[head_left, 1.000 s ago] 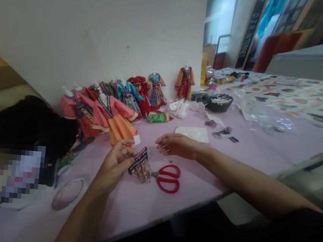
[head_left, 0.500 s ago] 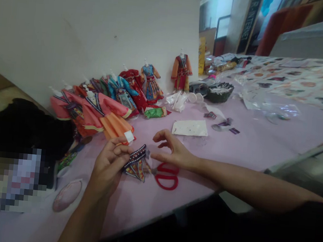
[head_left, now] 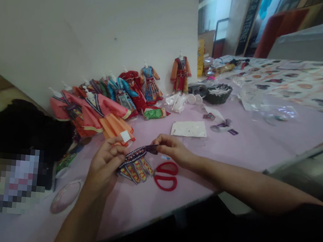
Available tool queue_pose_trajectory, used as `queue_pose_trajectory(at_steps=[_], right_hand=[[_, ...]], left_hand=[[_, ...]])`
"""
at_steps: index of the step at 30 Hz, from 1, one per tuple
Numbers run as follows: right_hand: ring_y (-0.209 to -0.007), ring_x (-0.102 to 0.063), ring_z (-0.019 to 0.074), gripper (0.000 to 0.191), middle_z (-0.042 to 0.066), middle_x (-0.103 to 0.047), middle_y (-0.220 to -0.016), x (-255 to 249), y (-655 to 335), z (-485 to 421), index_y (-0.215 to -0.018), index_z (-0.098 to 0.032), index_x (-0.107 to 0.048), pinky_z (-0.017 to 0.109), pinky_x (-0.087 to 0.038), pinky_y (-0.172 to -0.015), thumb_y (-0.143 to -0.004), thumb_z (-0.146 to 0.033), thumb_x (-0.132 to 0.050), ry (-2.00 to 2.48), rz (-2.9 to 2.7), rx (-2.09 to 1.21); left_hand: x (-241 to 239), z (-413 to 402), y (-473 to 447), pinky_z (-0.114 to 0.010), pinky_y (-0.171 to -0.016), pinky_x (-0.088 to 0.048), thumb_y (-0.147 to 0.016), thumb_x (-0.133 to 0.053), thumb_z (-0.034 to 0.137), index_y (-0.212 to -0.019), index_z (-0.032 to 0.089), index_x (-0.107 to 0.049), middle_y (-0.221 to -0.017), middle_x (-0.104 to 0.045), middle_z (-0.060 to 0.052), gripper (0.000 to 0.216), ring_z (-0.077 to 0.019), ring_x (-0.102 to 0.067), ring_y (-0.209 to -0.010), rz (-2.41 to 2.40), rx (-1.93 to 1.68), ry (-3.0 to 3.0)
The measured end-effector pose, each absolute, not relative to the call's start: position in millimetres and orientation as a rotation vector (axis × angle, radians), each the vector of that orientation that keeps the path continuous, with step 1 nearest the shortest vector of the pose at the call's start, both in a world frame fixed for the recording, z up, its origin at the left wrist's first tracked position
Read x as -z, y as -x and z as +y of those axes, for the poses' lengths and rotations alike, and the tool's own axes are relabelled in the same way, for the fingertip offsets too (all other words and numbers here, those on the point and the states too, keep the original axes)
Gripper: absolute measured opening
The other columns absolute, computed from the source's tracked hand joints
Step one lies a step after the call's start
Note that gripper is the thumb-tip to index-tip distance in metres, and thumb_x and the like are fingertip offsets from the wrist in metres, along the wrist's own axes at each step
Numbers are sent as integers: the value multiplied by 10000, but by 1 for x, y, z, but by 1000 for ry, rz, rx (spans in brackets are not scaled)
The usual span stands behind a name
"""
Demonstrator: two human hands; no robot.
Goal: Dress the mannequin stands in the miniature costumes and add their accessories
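Note:
Between my two hands a small dark doll belt (head_left: 136, 164) is stretched out, with a beaded band and hanging yellow-and-red patterned tabs. My left hand (head_left: 108, 159) pinches its left end. At the other end, my right hand (head_left: 173, 148) grips a dark purple ribbon tail between thumb and fingers. Red-handled scissors (head_left: 167, 176) lie on the table just below my right hand; the belt's tabs hide part of the blades. A small white square (head_left: 125, 135) shows just above my left fingers, in front of an orange doll skirt.
Several doll dresses on white stands, one of them pink and orange (head_left: 105, 108), line the white wall (head_left: 87, 26). Farther right are a white card (head_left: 189, 128), ribbon scraps (head_left: 225, 126) and a dark basket (head_left: 218, 94). An oval pink piece (head_left: 65, 196) lies at left.
My right hand has closed from an open, curled pose onto the ribbon tail. The belt is now pulled straighter, and its tabs hang spread apart.

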State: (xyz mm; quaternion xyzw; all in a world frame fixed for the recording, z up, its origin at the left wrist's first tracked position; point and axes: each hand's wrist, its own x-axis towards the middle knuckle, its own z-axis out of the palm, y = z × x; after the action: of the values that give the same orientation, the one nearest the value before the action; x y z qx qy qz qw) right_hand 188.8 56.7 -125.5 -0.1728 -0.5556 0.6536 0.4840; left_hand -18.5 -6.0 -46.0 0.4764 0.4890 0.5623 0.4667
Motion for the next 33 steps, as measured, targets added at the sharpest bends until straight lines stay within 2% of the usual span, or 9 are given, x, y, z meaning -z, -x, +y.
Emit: queue_pose_trajectory(at_steps=[3, 7, 16, 22, 28, 33], right_hand=[[-771, -648, 126, 124, 7, -691, -838, 124, -194, 61, -828, -180, -636, 299, -513, -815, -773, -221, -740, 376, -1157, -1884], [-863, -744, 171, 199, 36, -744, -895, 119, -199, 60, -888, -176, -631, 332, -565, -871, -760, -215, -779, 341, -994, -2187], [-797, -753, 142, 160, 38, -753, -881, 120, -201, 63, -891, -160, -639, 250, -601, -728, -807, -152, -775, 443, -894, -2191], [-819, -769, 155, 116, 52, -760, -904, 121, -202, 62, -896, -145, -651, 261, -617, -770, -833, -129, -746, 432, -834, -2213], [-845, -777, 165, 101, 78, -772, -918, 123, -203, 64, -933, -135, -656, 284, -623, -825, -859, -116, -722, 432, -852, -2261], [-833, -778, 168, 119, 71, -781, -924, 120, -203, 61, -940, -131, -666, 280, -624, -805, -845, -117, -738, 388, -854, -2309]], left_hand=[[42, -3, 25, -177, -489, -480, -551, -814, 134, -1050, 184, -582, -707, -692, 31, 553, -107, -605, -562, 1241, -1352, -1162], [46, 0, 24, -188, -506, -485, -546, -815, 166, -1042, 177, -575, -706, -690, 26, 551, -113, -607, -584, 1271, -1299, -1153], [65, 10, 26, -239, -634, -489, -598, -827, 242, -1040, 182, -582, -760, -709, 12, 509, -143, -641, -693, 1367, -1245, -1238], [76, 16, 33, -278, -828, -496, -652, -867, 318, -949, 183, -672, -990, -726, -47, 381, -194, -680, -981, 1387, -1285, -1331], [76, 10, 20, -232, -729, -463, -668, -861, 300, -867, 188, -682, -852, -682, -4, 290, -142, -640, -811, 1320, -1363, -1236], [77, 0, 4, -233, -713, -473, -699, -843, 234, -793, 202, -675, -782, -635, 19, 195, -127, -582, -737, 1322, -1416, -1464]])
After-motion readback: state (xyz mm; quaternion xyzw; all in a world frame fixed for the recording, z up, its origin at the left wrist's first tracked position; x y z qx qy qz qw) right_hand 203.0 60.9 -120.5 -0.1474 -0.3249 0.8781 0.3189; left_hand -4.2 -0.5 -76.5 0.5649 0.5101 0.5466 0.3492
